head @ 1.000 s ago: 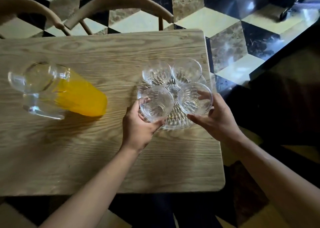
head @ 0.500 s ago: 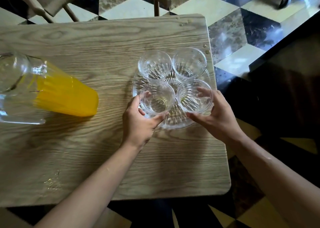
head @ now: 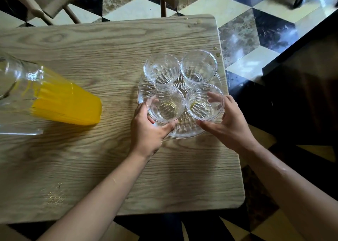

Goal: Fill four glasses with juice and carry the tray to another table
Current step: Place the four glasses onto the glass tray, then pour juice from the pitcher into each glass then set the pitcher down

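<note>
Hands on the two near glasses: my L hand wraps the near-left glass, R hand cups the near-right glass on the tray, juice pitcher off to the left.

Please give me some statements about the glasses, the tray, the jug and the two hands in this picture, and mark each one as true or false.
1. Four glasses stand on the clear glass tray. True.
2. The glasses are full of juice. False: they are nearly empty.
3. The left hand grips the near-left glass. True.
4. The right hand holds the jug. False: it is at the near-right glass; nobody touches the jug.
5. The jug holds orange juice. True.
</note>
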The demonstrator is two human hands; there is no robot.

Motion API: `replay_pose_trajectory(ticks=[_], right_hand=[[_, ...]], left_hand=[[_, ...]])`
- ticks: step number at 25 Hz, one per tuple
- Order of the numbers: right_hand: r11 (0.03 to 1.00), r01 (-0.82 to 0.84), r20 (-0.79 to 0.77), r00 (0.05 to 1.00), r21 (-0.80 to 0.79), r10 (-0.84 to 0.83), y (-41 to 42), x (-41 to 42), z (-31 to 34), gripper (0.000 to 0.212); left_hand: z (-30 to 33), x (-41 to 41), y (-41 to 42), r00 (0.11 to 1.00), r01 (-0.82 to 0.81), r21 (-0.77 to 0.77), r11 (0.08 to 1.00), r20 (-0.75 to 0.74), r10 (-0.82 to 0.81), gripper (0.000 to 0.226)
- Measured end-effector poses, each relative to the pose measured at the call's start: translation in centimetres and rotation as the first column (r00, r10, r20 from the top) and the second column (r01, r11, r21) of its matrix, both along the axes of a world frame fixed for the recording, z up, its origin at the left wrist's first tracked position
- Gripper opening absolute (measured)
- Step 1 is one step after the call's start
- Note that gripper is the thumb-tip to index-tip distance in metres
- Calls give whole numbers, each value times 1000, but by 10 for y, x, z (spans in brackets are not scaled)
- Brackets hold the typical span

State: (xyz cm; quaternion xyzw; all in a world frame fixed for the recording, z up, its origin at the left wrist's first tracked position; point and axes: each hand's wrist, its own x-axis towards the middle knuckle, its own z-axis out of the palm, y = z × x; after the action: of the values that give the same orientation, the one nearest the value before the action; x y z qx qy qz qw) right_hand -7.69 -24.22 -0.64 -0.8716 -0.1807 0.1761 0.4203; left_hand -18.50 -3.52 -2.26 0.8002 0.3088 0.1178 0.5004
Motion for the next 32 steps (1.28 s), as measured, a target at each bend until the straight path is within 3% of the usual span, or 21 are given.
replay_pose_trajectory(ticks=[5, 11, 15, 24, 32], right_hand=[[1000, 22, 12, 1000, -18, -22, 0, -1, -1, 75], [999, 45, -41, 998, -18, -46, -14, -15, 24, 97], [991, 127, -89, 988, 28, -124, -23, -34, 49, 98], [982, 151, -101, 985, 112, -140, -31, -81, 84, 97], [989, -42, -71, 996, 145, 53, 26, -118, 102, 84]], left_hand=[[1, 0, 2, 1000, 17, 31, 999, -13, -16, 93], [27, -16, -3, 993, 69, 89, 994, -101, -60, 111], [64, -34, -16, 977, 108, 45, 993, -191, -98, 122], [121, -86, -32, 991, -39, 67, 997, -126, 47, 121], [136, -144, -4, 977, -199, 43, 979, -66, 201, 118]])
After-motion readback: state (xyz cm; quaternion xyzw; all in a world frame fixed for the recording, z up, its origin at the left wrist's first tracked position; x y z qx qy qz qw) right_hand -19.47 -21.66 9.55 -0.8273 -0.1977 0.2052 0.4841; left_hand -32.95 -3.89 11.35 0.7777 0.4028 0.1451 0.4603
